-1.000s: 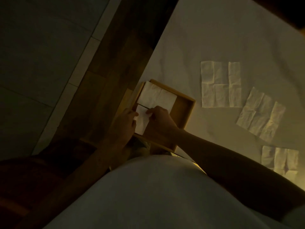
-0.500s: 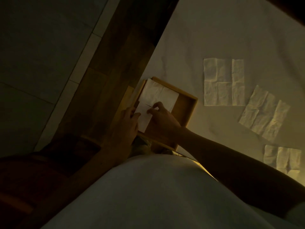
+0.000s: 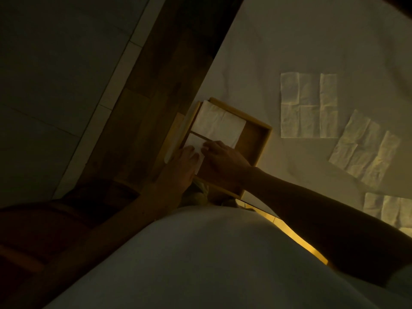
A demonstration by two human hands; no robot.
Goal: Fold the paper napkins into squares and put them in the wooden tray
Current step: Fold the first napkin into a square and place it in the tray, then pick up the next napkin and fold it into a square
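A wooden tray (image 3: 266, 134) lies at the table's left edge on a pale cloth. One folded white napkin (image 3: 219, 126) lies flat in its far part. A second folded napkin (image 3: 193, 142) sits in the near left corner. My left hand (image 3: 181, 168) rests at the tray's left rim with fingertips on this napkin. My right hand (image 3: 225, 162) reaches in from the right, its fingers pinching the same napkin's edge. Three unfolded creased napkins lie on the cloth to the right: one (image 3: 308, 105), another (image 3: 365, 150), and a third (image 3: 388, 210) partly behind my right forearm.
The pale cloth (image 3: 312, 41) covers the table. A dark wooden strip (image 3: 160, 74) runs along the tray's left, with tiled floor (image 3: 55, 85) beyond. My light shirt fills the bottom of the view. The light is dim.
Both hands have stayed on the second napkin in the tray, shifting it slightly toward the near left corner. The view has drifted a little.
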